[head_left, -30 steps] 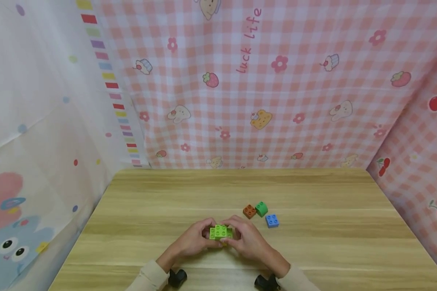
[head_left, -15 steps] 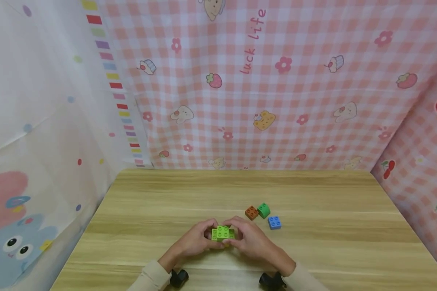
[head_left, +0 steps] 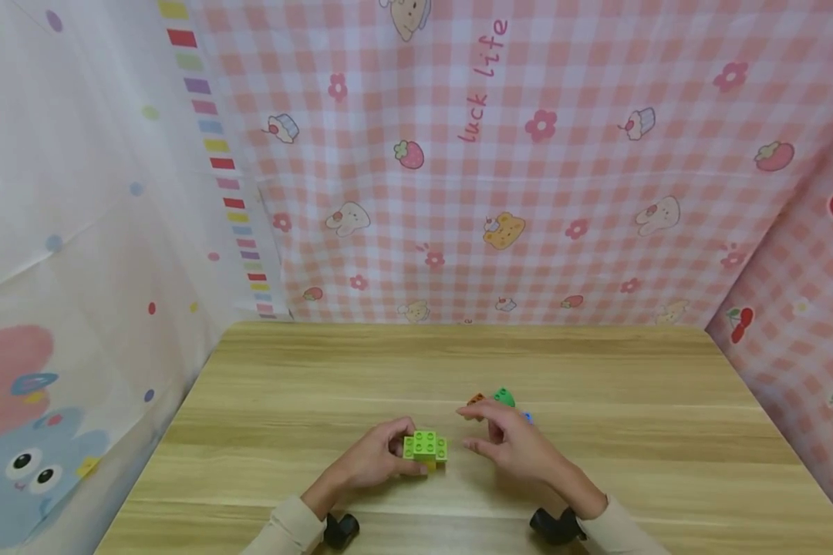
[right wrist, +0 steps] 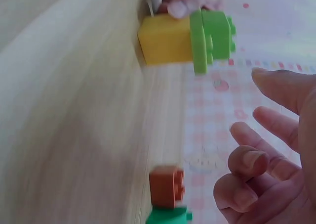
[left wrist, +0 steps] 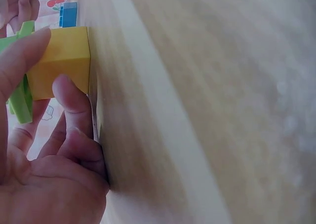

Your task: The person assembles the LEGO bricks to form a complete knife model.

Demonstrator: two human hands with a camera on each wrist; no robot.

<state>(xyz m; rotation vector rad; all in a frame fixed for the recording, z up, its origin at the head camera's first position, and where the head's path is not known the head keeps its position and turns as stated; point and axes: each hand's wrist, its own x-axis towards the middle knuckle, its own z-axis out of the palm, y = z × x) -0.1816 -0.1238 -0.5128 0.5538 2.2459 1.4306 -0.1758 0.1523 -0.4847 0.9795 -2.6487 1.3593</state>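
Note:
My left hand (head_left: 371,459) holds a small stack of toy building bricks near the front middle of the table. At the base is a yellow block (right wrist: 165,40), standing on the wood. A thin light green piece (right wrist: 198,42) sits on it, topped by a light green studded brick (head_left: 425,442). To the right, my right hand (head_left: 521,443) hovers apart from the stack, fingers loosely bent and holding nothing. Just beyond it lie a brown brick (right wrist: 163,186), a rounded green brick (head_left: 504,397) and a blue brick (left wrist: 69,15), partly hidden in the head view.
The wood-grain table (head_left: 305,370) extends around both hands. Pink checked cloth (head_left: 458,177) hangs at its back edge and along the right. A white printed cloth (head_left: 97,231) hangs at the left. A black wrist device (head_left: 555,526) is on the right wrist.
My right hand has let go of the stack and moved right, now covering part of the brown and blue bricks. The left hand keeps its hold in place.

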